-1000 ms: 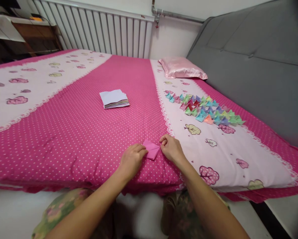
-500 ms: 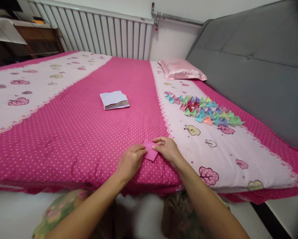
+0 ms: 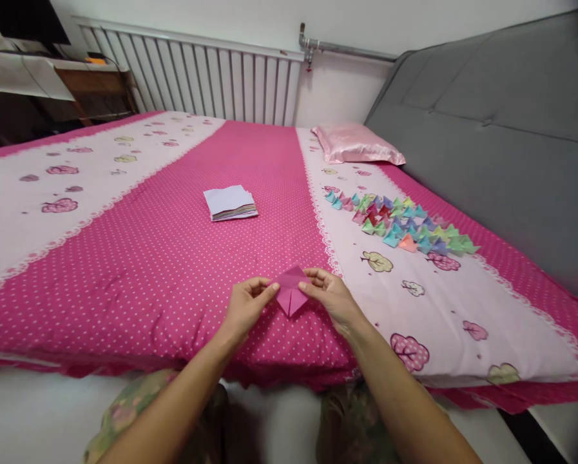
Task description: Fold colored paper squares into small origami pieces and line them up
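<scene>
A folded pink origami paper (image 3: 291,293) is held between my two hands near the front edge of the bed, one corner pointing toward me and a slit running up from it. My left hand (image 3: 248,305) pinches its left corner, thumb on top. On the opposite corner, my right hand (image 3: 331,295) grips with thumb above and fingers behind. Farther off, a stack of paper sheets (image 3: 229,202) lies on the bedspread with a white sheet on top. To the right stand rows of small folded paper pieces (image 3: 399,222) in several colours.
The bed (image 3: 173,258) has a pink dotted and white tree-print cover. A pink satin pillow (image 3: 359,143) lies at the back by the grey headboard (image 3: 486,122). Behind the bed are a white radiator (image 3: 196,77) and a pipe (image 3: 351,50); a desk (image 3: 95,84) stands far left.
The pink paper has been turned and lifted slightly, so its slit corner now points toward me. Both thumbs now lie on its side corners. The whole view has shifted a little.
</scene>
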Available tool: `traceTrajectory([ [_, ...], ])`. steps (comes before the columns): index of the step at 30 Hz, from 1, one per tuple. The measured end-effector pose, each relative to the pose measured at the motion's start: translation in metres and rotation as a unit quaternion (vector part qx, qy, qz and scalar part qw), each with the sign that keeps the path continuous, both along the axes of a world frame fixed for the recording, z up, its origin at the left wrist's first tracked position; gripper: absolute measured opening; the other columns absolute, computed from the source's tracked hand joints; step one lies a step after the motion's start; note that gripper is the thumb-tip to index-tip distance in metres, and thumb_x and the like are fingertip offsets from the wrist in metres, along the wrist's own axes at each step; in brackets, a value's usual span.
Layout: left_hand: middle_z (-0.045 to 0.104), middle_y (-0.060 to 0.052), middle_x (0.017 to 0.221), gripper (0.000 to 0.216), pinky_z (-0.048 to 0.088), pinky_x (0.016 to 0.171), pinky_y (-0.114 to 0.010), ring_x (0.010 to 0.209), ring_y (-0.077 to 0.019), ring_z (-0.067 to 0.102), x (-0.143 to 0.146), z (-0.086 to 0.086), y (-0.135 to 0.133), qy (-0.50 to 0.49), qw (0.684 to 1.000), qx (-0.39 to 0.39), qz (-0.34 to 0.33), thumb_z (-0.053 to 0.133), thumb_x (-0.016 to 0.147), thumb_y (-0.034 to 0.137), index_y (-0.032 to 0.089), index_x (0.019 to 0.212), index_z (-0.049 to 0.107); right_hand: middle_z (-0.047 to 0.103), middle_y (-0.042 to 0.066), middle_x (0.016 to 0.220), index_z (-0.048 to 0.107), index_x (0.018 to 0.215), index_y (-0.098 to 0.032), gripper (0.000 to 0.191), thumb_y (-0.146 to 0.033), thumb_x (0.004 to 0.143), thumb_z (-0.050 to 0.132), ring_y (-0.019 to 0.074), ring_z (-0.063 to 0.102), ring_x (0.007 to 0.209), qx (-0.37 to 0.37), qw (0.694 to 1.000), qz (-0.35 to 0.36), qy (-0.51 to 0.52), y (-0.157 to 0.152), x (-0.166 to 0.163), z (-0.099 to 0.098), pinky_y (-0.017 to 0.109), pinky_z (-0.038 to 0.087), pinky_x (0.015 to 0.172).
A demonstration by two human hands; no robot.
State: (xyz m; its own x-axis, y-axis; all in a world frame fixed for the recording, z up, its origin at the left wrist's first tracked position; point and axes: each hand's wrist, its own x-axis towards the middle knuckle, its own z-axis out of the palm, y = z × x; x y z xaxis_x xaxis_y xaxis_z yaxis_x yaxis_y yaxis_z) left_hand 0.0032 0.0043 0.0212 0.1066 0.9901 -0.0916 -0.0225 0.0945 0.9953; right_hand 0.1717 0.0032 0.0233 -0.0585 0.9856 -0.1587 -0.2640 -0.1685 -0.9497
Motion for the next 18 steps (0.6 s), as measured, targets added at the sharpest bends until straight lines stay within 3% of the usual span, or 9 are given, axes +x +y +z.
traceTrajectory([
  [9, 0.055, 0.001, 0.05, 0.028, 0.036, 0.048, -0.02, 0.046, -0.0076, 0.047, -0.0026, -0.0013, -0.0032, 0.039, 0.995, 0.019, -0.093, 0.06, 0.071, 0.038, 0.012, 0.06, 0.06, 0.064, 0.003, 0.075, 0.064, 0.077, -0.014, 0.029, -0.036, 0.061, 0.072, 0.0146, 0.058, 0.065, 0.043, 0.991, 0.091, -0.087, -0.005, 0.0018, 0.0082, 0.026, 0.046, 0.061],
  [18, 0.045, 0.004, 0.047, 0.033, 0.028, 0.044, -0.019, 0.043, -0.006, 0.039, -0.0019, -0.0015, -0.0019, 0.038, 0.997, 0.003, -0.061, 0.058, 0.072, 0.042, 0.014, 0.056, 0.053, 0.062, 0.001, 0.072, 0.063, 0.076, -0.014, 0.026, -0.035, 0.063, 0.071, 0.0125, 0.055, 0.063, 0.036, 0.985, 0.134, -0.099, -0.0035, 0.0077, 0.0043, 0.025, 0.042, 0.06],
])
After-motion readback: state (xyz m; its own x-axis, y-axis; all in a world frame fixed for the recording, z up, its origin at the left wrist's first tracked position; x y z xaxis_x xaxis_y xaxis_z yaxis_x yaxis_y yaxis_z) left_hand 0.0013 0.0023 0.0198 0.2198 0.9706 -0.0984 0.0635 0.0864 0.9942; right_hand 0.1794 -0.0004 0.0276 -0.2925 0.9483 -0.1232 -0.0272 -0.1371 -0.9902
